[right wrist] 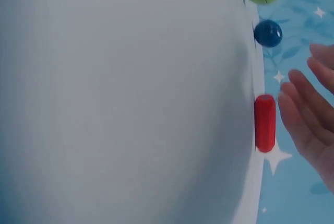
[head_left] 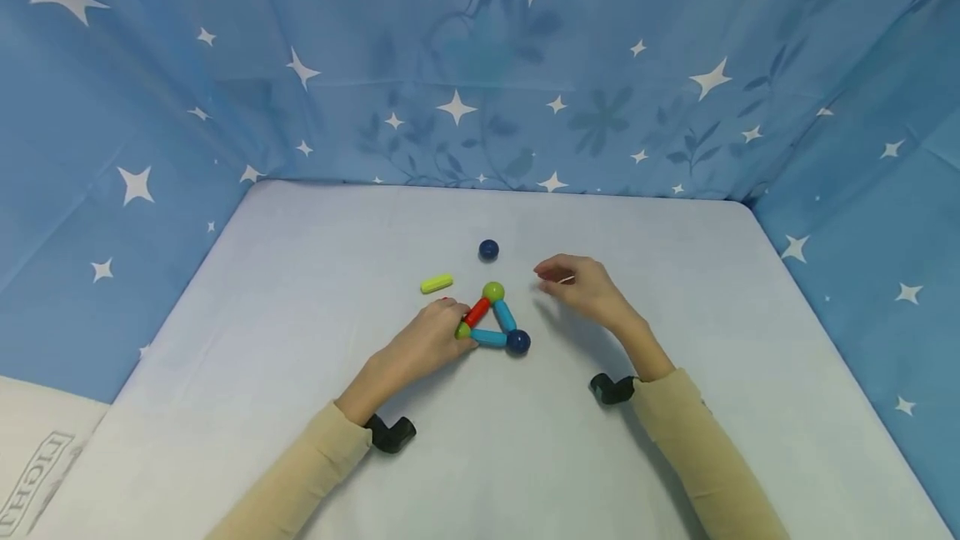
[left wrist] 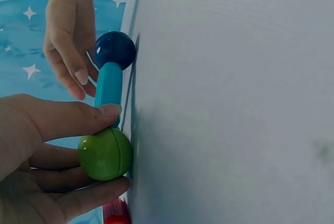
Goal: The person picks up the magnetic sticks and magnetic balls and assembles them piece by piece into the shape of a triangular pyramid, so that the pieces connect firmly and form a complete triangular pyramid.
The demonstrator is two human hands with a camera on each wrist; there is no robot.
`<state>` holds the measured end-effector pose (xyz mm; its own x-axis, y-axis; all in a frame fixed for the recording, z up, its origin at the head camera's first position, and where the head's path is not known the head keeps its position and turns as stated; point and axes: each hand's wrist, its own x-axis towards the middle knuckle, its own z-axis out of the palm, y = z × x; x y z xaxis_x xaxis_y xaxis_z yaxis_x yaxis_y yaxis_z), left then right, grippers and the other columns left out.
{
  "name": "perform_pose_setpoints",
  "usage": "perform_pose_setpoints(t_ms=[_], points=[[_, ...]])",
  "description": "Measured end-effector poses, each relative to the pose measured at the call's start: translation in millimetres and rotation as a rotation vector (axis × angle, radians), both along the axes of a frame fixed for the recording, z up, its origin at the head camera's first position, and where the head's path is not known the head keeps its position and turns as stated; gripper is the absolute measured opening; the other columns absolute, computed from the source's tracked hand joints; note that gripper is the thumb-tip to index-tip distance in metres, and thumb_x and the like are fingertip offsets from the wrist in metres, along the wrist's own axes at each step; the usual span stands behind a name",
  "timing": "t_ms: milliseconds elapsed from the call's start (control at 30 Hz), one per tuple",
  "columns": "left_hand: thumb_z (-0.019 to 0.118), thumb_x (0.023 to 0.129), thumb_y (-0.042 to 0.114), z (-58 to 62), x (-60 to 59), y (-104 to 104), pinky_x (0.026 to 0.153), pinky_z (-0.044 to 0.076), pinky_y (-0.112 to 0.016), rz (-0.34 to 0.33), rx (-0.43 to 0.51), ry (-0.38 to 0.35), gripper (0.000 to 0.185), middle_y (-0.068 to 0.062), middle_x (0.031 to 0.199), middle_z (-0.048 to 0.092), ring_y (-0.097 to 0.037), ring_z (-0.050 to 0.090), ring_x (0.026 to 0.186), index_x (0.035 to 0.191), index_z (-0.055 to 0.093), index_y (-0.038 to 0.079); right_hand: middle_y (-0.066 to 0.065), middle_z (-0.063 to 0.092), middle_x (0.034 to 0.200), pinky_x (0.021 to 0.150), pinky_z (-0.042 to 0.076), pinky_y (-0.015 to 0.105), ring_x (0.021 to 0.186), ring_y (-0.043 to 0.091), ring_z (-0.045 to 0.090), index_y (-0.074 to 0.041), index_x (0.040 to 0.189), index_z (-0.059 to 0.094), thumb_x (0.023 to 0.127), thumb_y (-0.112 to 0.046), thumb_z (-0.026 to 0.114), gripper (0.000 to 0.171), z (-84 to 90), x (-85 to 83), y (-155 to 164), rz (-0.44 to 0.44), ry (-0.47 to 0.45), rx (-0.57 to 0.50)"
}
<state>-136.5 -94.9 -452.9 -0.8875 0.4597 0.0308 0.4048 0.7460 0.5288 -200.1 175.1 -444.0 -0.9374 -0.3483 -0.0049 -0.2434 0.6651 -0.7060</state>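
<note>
A triangle of magnetic building rods and balls lies on the table: a red rod (head_left: 476, 313), two blue rods (head_left: 490, 339), a green ball (head_left: 493, 292) at the far corner, a dark blue ball (head_left: 517, 342) at the right. My left hand (head_left: 427, 336) grips its left corner, a green ball (left wrist: 104, 154), with the thumb along a blue rod and the fingers behind the ball. To the right, my right hand (head_left: 585, 286) hovers with loosely bent fingers, holding nothing. A loose red rod (right wrist: 265, 123) shows beside it in the right wrist view, hidden in the head view.
A loose yellow-green rod (head_left: 437, 283) lies beyond my left hand. Farther back sits a loose dark blue ball (head_left: 488, 250). A white cloth covers the table (head_left: 360, 232), and a blue curtain with stars (head_left: 480, 65) hangs behind it.
</note>
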Motion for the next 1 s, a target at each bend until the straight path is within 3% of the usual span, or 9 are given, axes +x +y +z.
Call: perform_pose_setpoints(t_ms=[233,400,600,867,1000], points=[[0.084,0.086,0.01,0.5,0.9,-1,0.072,0.055,-0.029,0.004,0.001,0.011,0.037,-0.015,0.101,0.07,-0.018,0.058,0.082,0.115,0.07,-0.009,0.018,0.07,0.122,0.105,0.05,0.054,0.118,0.037,0.063,0.0,0.121,0.071,0.094,0.006,0.063,0.029,2.5,-15.2,9,0.047,0.097,0.102],[0.084,0.086,0.01,2.0,1.0,-2,0.074,0.056,-0.032,0.009,0.008,-0.016,0.039,-0.016,0.103,0.07,-0.02,0.059,0.084,0.117,0.069,-0.009,0.018,0.069,0.127,0.113,0.042,0.058,0.127,0.038,0.058,0.0,0.119,0.072,0.09,0.012,0.061,0.034,5.0,-29.5,13,0.12,0.113,0.202],[0.084,0.085,0.01,1.2,1.9,-2,0.078,0.057,-0.033,0.017,0.012,-0.047,0.043,-0.018,0.109,0.071,-0.02,0.061,0.089,0.12,0.068,-0.01,0.017,0.071,0.119,0.104,0.052,0.052,0.114,0.036,0.062,-0.001,0.117,0.074,0.087,0.016,0.058,0.038,2.1,-40.9,12,0.187,0.079,0.284],[0.084,0.085,0.009,4.7,-0.1,-4,0.083,0.058,-0.034,0.008,0.014,-0.094,0.046,-0.016,0.112,0.07,-0.02,0.061,0.09,0.124,0.067,-0.008,0.016,0.072,0.113,0.098,0.055,0.048,0.104,0.032,0.062,0.0,0.114,0.075,0.088,0.011,0.066,0.029,-1.7,-45.3,10,0.169,0.075,0.305],[0.083,0.085,0.008,5.6,-1.2,-4,0.078,0.057,-0.032,0.008,0.012,-0.105,0.045,-0.016,0.109,0.07,-0.018,0.061,0.086,0.124,0.067,-0.009,0.017,0.072,0.108,0.093,0.056,0.047,0.098,0.031,0.062,0.003,0.112,0.074,0.089,0.009,0.067,0.025,-1.8,-44.5,10,0.176,0.091,0.308]])
